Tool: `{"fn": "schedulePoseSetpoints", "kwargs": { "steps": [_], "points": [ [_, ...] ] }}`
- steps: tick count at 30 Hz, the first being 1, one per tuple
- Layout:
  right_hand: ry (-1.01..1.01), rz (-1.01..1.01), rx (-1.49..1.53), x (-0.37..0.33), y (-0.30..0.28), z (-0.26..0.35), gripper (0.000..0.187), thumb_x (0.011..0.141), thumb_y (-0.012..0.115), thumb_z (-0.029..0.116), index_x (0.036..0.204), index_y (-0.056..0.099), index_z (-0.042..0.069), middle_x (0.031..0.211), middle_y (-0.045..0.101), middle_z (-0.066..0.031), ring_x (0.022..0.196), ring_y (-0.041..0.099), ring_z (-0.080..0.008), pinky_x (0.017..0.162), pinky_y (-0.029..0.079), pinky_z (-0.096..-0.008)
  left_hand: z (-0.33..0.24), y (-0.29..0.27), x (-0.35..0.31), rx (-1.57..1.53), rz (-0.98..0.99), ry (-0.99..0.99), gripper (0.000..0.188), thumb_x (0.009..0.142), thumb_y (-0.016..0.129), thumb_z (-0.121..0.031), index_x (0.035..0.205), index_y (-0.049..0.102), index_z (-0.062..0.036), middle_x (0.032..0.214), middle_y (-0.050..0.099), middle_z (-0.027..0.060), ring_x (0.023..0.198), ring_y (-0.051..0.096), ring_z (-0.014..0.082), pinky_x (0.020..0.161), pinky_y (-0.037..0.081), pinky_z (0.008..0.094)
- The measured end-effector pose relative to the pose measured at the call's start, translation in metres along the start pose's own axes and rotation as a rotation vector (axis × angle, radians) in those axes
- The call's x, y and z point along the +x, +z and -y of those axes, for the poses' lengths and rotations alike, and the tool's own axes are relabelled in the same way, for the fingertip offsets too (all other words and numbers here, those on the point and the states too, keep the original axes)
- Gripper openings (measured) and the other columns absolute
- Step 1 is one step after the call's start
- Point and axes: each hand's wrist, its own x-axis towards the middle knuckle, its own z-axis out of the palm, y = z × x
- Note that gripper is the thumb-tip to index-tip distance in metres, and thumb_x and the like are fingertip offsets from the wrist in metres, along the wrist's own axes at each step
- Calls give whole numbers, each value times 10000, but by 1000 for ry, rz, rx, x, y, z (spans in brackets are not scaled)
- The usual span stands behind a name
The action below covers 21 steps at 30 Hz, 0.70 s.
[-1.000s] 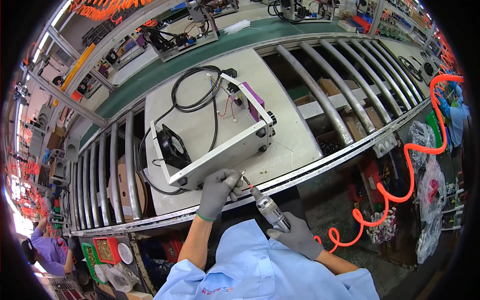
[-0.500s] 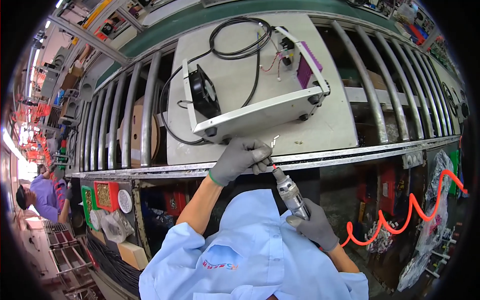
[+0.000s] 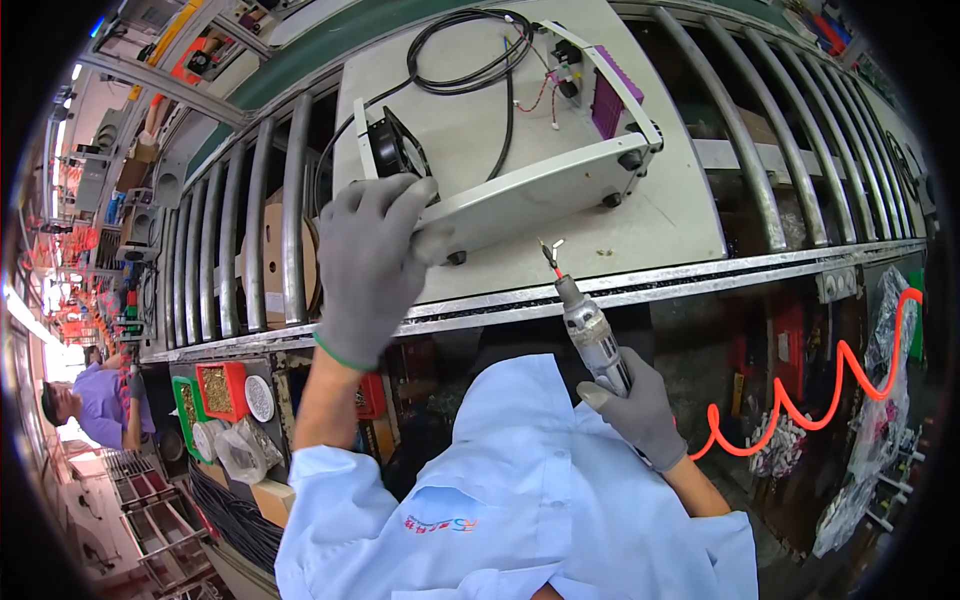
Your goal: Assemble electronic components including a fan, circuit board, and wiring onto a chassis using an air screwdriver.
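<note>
A white sheet-metal chassis lies on a pale board, its long panel with black feet facing me. At its left end sits a black fan. My gloved left hand is at the chassis's left front corner, fingers bent over the edge and thumb along the outer face; it hides that corner. My gloved right hand is wrapped round a silver air screwdriver, tilted with its red-collared bit toward the board. Something small and yellowish shows at the bit's tip, too small to name.
The board rests on a roller conveyor with a metal front rail. A black cable coils behind the chassis, near a purple heat sink. An orange coiled hose hangs at right. Screw bins stand at left; another person is beyond.
My left hand has left the screwdriver's tip and moved left and up to the chassis corner. My right hand still holds the screwdriver, its tip now over the board. The view has shifted slightly.
</note>
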Motion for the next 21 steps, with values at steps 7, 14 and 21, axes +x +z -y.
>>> {"fn": "schedulePoseSetpoints", "kwargs": {
  "steps": [7,14,21],
  "points": [
    [-127,-45,8,0,6,8,338,805,794,249,987,611,29,743,550,6,628,489,-64,552,411,-268,19,30,35,-167,211,104,172,908,658,-189,980,686,-36,833,685,141,808,651,340,779,479,432],
    [2,27,42,2,7,19,375,817,786,267,1040,602,28,728,549,-2,594,524,-68,514,427,-253,17,41,107,-530,984,-69,406,980,559,-267,1279,639,-4,978,717,152,835,658,192,784,528,342],
    [-14,4,47,6,6,16,376,824,778,273,1040,598,23,731,544,-4,588,515,-69,511,432,-259,8,45,126,-561,1098,-133,480,954,592,-337,1264,661,23,883,709,88,720,626,141,655,528,300]
  ]
}}
